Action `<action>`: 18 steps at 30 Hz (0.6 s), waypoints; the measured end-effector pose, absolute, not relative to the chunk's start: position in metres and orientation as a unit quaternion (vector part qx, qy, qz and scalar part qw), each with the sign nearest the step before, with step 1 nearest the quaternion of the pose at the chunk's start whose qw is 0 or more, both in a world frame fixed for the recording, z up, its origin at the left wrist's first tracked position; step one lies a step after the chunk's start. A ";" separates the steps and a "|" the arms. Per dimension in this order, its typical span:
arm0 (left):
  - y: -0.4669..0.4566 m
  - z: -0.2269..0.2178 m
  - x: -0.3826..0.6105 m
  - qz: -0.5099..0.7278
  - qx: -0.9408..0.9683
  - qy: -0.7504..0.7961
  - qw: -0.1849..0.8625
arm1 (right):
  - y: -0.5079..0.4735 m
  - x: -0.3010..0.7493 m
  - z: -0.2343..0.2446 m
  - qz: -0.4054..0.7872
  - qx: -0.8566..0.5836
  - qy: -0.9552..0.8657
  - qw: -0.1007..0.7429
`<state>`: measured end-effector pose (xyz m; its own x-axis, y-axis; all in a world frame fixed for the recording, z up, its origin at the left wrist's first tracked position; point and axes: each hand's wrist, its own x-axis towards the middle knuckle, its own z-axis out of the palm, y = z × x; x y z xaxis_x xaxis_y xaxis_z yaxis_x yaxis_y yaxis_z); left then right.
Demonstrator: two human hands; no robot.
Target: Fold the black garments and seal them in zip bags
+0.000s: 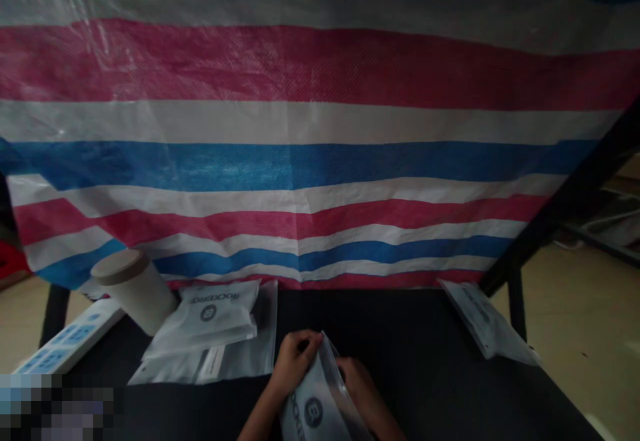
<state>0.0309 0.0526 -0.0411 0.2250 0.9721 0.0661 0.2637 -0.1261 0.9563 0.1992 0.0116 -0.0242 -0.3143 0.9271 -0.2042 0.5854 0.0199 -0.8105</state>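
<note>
One printed plastic bag [313,387] was held above the near side of a black desk [420,351] in the head view, the left hand [295,361] pinching its top corner; the right hand [359,384] met its right edge, fingers partly hidden, grip unclear. Stacked bags [215,324] lay left, near a pale canister [137,291] and power strip [75,339]; another bag [485,321] rested at right.

Left hand [294,363] and right hand [357,381], bare; forearms [263,406], likewise bare, seen at six o'clock, cropped by lower edge.
</note>
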 end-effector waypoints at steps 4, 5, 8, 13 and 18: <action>0.052 -0.039 0.031 0.377 0.636 0.497 0.454 | 0.011 0.200 -0.019 0.435 -0.556 -0.680 0.198; 0.052 -0.038 0.031 0.374 0.635 0.499 0.456 | 0.011 0.200 -0.018 0.434 -0.557 -0.680 0.198; 0.051 -0.037 0.031 0.367 0.633 0.501 0.462 | 0.011 0.199 -0.018 0.421 -0.563 -0.685 0.191; 0.050 -0.038 0.030 0.360 0.641 0.503 0.455 | 0.014 0.196 -0.020 0.394 -0.575 -0.703 0.141; 0.051 -0.041 0.030 0.361 0.649 0.506 0.439 | 0.013 0.192 -0.020 0.386 -0.577 -0.710 0.120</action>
<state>0.0298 0.0510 -0.0411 0.2276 0.9735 0.0239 0.3402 -0.1025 0.9347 0.1923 0.0127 -0.0198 -0.3042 0.9122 -0.2746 0.7268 0.0359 -0.6859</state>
